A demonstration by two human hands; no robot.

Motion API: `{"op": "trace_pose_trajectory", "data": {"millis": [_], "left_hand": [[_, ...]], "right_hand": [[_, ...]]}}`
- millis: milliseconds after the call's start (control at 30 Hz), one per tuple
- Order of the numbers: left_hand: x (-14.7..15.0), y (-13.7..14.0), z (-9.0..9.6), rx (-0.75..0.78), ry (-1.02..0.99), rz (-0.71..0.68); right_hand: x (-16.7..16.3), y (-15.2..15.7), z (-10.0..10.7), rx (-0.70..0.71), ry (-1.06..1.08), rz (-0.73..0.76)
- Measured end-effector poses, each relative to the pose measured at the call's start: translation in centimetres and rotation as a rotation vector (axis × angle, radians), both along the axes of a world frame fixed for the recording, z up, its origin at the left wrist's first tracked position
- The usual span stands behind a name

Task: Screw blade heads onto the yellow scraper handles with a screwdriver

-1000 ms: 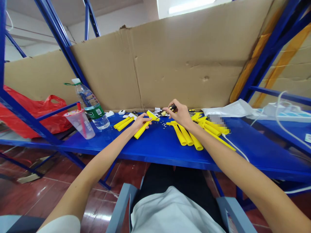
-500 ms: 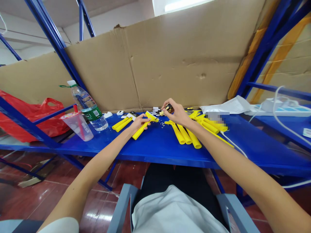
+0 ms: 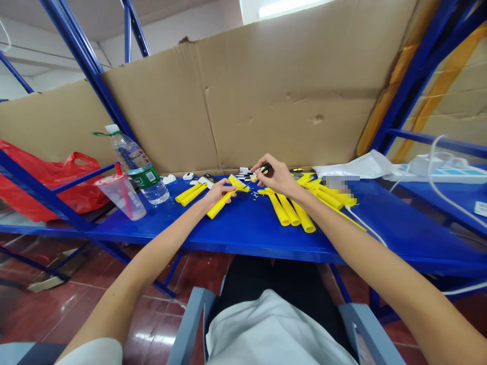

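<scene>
My left hand (image 3: 216,193) is closed around a yellow plastic T-shaped tool handle (image 3: 216,209), its wide head pointing away and its tube toward me. In my right hand (image 3: 277,177), the fingers grip a screwdriver (image 3: 266,168) with a black and yellow handle. Its thin shaft slants down to the left, with the tip at the head of the yellow piece; exact contact is too small to tell. Small screws (image 3: 254,195) lie loose just right of that head. Several similar yellow handles (image 3: 305,219) rest under and beside my right forearm.
Two yellow handles with black-and-white heads (image 3: 189,194) lie left of my left hand. Farther left stand a water bottle (image 3: 146,177) and a plastic cup with a straw (image 3: 127,197). A cardboard sheet (image 3: 285,101) backs the blue table (image 3: 243,235). A white cable (image 3: 367,226) crosses the right side.
My right fingers have shifted slightly on the screwdriver, and its handle has turned a little. The yellow handle in my left hand stays nearly where it was.
</scene>
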State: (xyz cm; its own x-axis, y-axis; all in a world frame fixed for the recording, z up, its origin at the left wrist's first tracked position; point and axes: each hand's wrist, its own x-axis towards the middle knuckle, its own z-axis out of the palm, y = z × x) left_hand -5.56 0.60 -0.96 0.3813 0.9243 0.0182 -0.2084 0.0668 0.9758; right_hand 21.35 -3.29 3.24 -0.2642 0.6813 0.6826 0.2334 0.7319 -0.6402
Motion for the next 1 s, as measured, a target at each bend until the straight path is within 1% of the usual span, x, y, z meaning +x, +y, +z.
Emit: {"op": "trace_pose_trajectory", "data": {"millis": [67, 200, 400, 500, 633, 700, 833, 1000], "left_hand": [[-0.1, 0.1, 0.0, -0.003, -0.008, 0.002], [-0.3, 0.3, 0.1, -0.014, -0.015, 0.008], [-0.5, 0.3, 0.3, -0.035, 0.0, -0.01], [-0.3, 0.0, 0.4, -0.027, 0.008, -0.018], [0.0, -0.4, 0.5, -0.009, 0.02, -0.038], [0.1, -0.5, 0.5, -0.008, 0.022, -0.046], [0.1, -0.3, 0.4, -0.011, 0.013, -0.046], [-0.3, 0.1, 0.1, -0.017, 0.0, -0.022]], "right_hand": [[0.1, 0.0, 0.1, 0.015, -0.033, 0.001], [0.4, 0.3, 0.2, 0.092, -0.111, 0.004], [0.8, 0.3, 0.4, 0.099, -0.147, 0.039], [0.8, 0.1, 0.6, 0.07, -0.135, 0.047], [0.7, 0.3, 0.6, -0.016, -0.077, -0.061], [0.6, 0.6, 0.3, -0.039, -0.044, -0.08], [0.6, 1.2, -0.1, -0.048, -0.012, -0.007], [0.7, 0.4, 0.5, 0.027, -0.076, 0.074]]}}
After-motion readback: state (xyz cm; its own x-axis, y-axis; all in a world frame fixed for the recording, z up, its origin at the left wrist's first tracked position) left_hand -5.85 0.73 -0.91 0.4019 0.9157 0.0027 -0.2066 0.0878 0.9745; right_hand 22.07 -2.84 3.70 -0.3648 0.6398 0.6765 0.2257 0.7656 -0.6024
